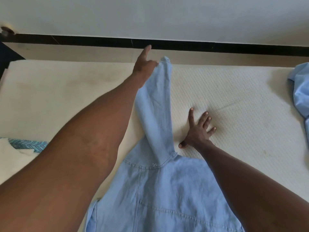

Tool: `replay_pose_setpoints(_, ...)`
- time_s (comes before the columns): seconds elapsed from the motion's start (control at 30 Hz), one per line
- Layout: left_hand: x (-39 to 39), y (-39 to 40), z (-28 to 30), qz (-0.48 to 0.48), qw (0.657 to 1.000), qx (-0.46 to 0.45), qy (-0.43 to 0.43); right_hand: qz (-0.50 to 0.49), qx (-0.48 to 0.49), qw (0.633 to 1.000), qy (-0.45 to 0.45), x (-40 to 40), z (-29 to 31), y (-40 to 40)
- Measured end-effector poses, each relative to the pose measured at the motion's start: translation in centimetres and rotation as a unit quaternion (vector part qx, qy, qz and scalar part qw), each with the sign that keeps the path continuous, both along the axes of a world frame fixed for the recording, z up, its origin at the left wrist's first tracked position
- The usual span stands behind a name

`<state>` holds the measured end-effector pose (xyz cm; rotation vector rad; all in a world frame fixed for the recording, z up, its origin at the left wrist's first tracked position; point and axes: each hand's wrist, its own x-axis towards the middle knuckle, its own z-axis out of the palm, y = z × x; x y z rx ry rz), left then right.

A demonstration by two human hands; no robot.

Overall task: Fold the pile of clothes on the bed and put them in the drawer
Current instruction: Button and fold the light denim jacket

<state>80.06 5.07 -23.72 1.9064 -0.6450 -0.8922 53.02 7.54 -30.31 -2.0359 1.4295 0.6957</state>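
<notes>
At about nine o'clock, a folded piece with a teal zigzag pattern [27, 144] pokes out at the bed's left edge, partly behind the left forearm. The left hand [144, 67] reaches far out to twelve o'clock, where it pinches the cuff end of the sleeve [154, 108] of the light blue denim shirt [167, 198]; the index finger sticks straight out toward the wall while the thumb and the other fingers seem to close on the cloth, though the exact grip is hard to read. The sleeve runs taut from that hand back down to the shoulder seam near the centre. The shirt body lies flat on the mattress [234, 91] at six o'clock, between the two forearms. Just right of the sleeve, at about three o'clock from its base, the right hand [199, 131] rests flat on the bare mattress with fingers spread, holding nothing, its thumb close to the shoulder. Far out at two o'clock another pale blue garment [299, 91] waits in a heap.

The step looks like stretching the sleeve straight before folding. Next, I judge, the sleeve must be carried back across the body, with the right hand moved onto the shoulder to pin it. No drawer is in view
</notes>
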Motion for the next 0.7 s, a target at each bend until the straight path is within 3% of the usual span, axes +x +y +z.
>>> replay_pose_setpoints(0.07,-0.4,1.8,-1.5,0.022,0.987,0.056,-0.152,-0.001,-0.001,1.0,0.002,0.0,-0.1,0.0)
replay_pose_setpoints(0.13,-1.0,3.7,-2.9,0.086,0.961,0.141,-0.221,-0.005,-0.002,1.0,-0.001,0.1,-0.2,0.0)
replay_pose_setpoints(0.2,-1.5,5.4,-4.0,0.105,0.944,0.252,-0.184,-0.004,-0.007,1.0,0.0,0.0,-0.2,0.1)
replay_pose_setpoints(0.27,-2.1,6.4,-4.6,0.047,0.937,0.324,-0.125,-0.003,-0.01,1.0,-0.004,-0.1,-0.3,0.1)
replay_pose_setpoints(0.37,-2.3,6.5,-5.0,0.015,0.973,0.213,-0.089,-0.001,-0.015,1.0,-0.005,-0.2,-0.7,0.1)
replay_pose_setpoints(0.5,-2.6,7.3,-3.5,0.171,0.985,0.001,-0.005,0.0,-0.023,1.0,0.004,-0.2,-1.1,0.0)
replay_pose_setpoints(0.7,-7.2,18.7,-6.1,0.09,0.966,0.181,-0.162,0.013,-0.05,0.999,-0.015,-0.9,-0.9,0.7)
